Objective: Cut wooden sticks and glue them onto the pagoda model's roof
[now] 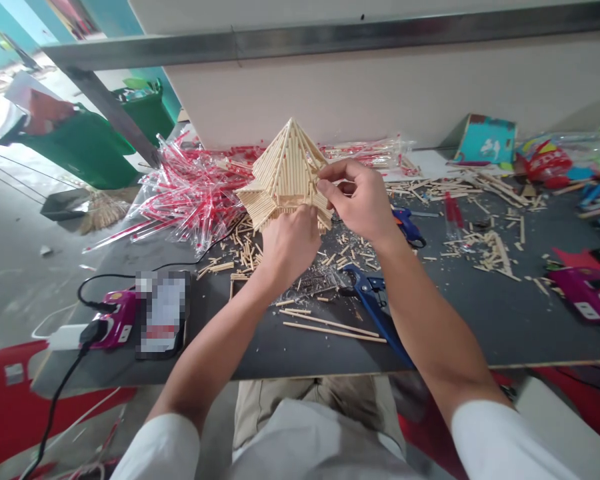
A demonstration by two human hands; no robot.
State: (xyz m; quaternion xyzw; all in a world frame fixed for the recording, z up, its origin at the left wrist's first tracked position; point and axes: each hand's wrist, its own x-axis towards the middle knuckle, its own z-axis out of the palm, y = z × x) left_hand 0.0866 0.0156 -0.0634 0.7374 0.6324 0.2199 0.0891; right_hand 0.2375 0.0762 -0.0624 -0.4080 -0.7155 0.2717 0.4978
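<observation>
A pagoda-like model built of thin wooden sticks (291, 157) stands on the dark table, with a pointed roof and flared lower eaves. My left hand (293, 237) is closed at its lower front, its fingertips hidden against the sticks. At the right side of the roof, my right hand (355, 197) has thumb and index finger pinched; whatever lies between them is too small to make out. Beside my right forearm are a blue hand cutter (373, 300) and a blue glue gun (409, 227), partly covered. Two long sticks (335, 331) lie in front.
Clear-and-red plastic wrappers (195, 190) heap up at the left. Stick offcuts (495, 253) litter the table. A phone (164, 313) lies near a purple power socket (117, 320) with cords. Another purple socket (583, 290) sits far right. A metal rail (330, 43) crosses behind.
</observation>
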